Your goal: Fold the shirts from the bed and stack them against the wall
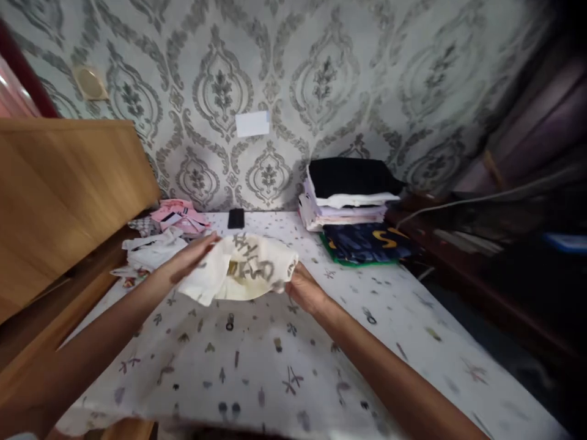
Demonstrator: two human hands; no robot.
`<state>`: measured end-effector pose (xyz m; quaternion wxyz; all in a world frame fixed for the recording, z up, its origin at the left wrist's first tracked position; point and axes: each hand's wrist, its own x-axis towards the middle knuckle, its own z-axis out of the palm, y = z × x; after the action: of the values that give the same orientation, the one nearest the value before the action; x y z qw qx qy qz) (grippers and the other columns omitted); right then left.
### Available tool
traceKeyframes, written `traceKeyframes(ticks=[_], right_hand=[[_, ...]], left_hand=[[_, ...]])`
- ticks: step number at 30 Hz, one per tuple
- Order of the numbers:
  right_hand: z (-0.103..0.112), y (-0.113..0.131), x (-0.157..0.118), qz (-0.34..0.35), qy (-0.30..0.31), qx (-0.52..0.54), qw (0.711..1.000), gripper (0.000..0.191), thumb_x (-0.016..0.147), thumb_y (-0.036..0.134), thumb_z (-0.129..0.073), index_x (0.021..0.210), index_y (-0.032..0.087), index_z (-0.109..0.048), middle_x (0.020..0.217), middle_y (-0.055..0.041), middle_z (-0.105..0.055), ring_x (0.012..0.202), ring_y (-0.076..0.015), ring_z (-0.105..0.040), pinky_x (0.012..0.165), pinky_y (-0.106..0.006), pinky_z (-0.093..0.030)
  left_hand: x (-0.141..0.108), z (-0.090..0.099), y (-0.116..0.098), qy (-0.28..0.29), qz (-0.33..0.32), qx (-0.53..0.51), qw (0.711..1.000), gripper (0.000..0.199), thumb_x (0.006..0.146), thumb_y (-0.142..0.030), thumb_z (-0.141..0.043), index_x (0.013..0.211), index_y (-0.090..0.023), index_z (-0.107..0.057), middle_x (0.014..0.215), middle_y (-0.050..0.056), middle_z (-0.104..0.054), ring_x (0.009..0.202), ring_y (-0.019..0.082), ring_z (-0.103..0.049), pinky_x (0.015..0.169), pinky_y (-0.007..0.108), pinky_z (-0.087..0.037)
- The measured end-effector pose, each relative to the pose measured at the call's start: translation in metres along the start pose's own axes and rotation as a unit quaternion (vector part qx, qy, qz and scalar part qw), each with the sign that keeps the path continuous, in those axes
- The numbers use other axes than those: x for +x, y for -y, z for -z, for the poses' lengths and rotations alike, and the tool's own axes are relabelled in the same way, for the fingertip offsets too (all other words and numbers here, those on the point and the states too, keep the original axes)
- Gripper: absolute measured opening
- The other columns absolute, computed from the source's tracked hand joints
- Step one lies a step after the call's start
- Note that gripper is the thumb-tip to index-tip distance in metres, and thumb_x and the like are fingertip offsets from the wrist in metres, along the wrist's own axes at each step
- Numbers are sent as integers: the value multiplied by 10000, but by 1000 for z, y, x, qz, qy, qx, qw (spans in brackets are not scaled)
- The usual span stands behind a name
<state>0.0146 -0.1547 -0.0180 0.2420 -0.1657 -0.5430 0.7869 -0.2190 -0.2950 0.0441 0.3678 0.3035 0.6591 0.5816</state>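
A cream-white shirt [257,266] with dark lettering is held bunched above the bed, its opening and a yellowish inner side facing me. My left hand [199,252] is at its left end, fingers partly hidden by the cloth. On the opposite side my right hand [303,288] grips the shirt's edge, with the fingers curled and the tips out of sight. Both arms reach forward over the patterned white sheet [257,366].
Folded clothes [351,180] are stacked at the back right, behind a folded dark garment with yellow print [367,242]. Loose pink clothes [180,215] and white clothes [156,250] lie left, near a wooden headboard [68,201]. A small black object [236,218] lies near the wall.
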Motion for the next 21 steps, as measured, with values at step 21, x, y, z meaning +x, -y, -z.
traceKeyframes(ticks=[21], right_hand=[[22, -9, -33, 25, -146, 59, 987, 355, 591, 432, -888, 769, 212, -674, 749, 8, -731, 683, -163, -668, 639, -270, -552]], left_hand=[[-13, 3, 42, 0, -51, 128, 991, 189, 745, -380, -656, 799, -200, -666, 684, 24, -651, 662, 222, -617, 597, 305, -470]])
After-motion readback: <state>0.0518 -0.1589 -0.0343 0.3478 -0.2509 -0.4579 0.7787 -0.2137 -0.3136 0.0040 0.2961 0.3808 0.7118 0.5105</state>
